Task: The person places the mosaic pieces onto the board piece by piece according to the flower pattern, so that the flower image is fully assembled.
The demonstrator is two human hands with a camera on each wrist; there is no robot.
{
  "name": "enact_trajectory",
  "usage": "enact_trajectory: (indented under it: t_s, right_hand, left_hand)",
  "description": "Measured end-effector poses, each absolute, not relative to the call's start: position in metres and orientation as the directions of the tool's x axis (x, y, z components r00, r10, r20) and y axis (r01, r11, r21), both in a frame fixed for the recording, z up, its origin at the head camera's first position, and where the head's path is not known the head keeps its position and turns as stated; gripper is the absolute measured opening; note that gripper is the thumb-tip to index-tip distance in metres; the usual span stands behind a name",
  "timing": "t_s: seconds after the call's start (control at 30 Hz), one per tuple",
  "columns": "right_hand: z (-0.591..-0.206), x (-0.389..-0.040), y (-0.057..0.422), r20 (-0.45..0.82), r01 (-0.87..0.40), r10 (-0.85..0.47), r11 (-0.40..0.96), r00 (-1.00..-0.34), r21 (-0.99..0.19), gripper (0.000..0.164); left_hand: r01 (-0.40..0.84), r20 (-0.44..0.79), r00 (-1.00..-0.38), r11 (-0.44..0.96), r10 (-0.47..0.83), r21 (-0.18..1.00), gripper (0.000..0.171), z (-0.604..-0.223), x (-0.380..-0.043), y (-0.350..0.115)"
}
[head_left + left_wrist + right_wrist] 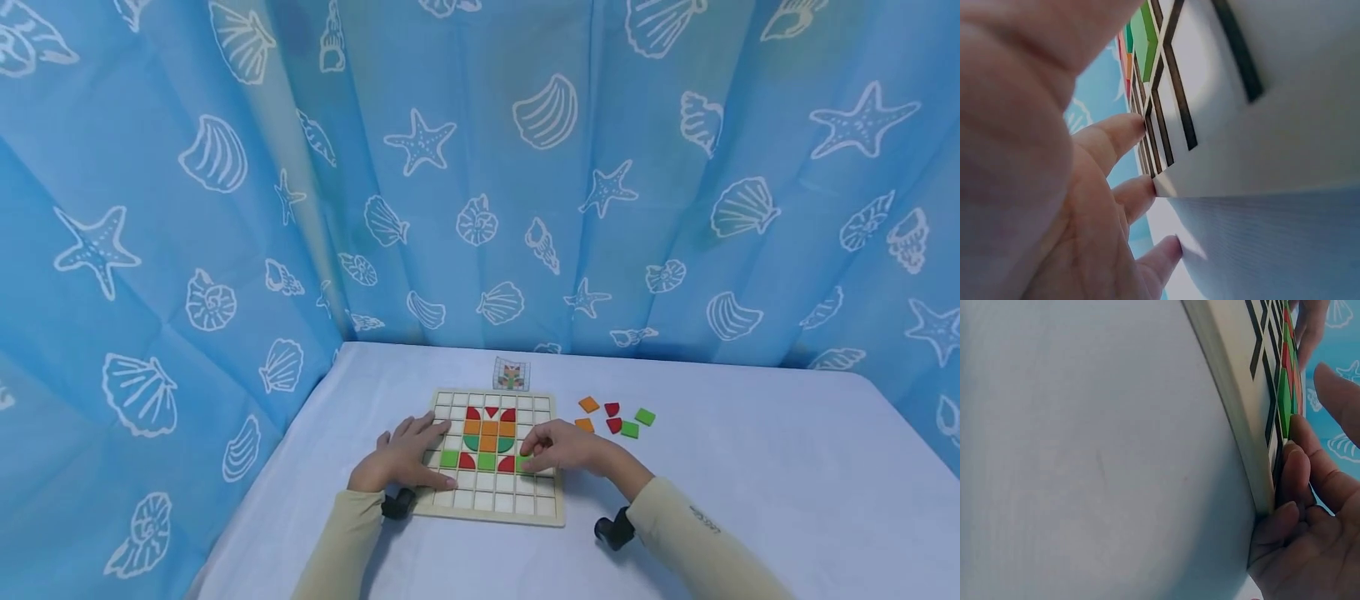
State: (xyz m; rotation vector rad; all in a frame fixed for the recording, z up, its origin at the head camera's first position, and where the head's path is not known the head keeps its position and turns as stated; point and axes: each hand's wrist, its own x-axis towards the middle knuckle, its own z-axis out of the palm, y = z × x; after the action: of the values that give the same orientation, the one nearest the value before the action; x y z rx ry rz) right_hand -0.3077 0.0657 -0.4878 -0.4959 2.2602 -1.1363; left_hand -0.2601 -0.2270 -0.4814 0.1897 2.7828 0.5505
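A square wooden grid board (504, 503) lies on the table, with red, orange and green tiles set in its cells. My left hand (411, 454) spreads over the board's left side; in the left wrist view, its fingertips (1129, 129) rest at the edge and on the grid. At the right end of the lowest tile row, my right hand (568, 447) touches a green square tile (522, 464), partly hidden by the fingers. The right wrist view shows the index fingertip at the green tile (1284, 403), the thumb (1338, 394) apart from it and other fingers bent at the board's edge.
Loose orange (588, 404), red (612, 409) and green (645, 416) tiles lie right of the board. Behind it is a small card (512, 375) with a coloured grid pattern. A white cloth (750, 467) covers the table; a blue shell-print curtain (480, 167) hangs behind.
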Motion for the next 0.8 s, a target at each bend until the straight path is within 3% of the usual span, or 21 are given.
enact_trajectory:
  t_s: [0.8]
  right_hand:
    - [-0.4863, -0.3046, 0.0694, -0.298, -0.068, -0.542, 0.555, -0.786, -0.829, 0.03]
  left_hand:
    - [0.051, -0.265, -0.951, 0.926, 0.159, 0.374, 0.101, -0.4804, -0.2602, -0.2231]
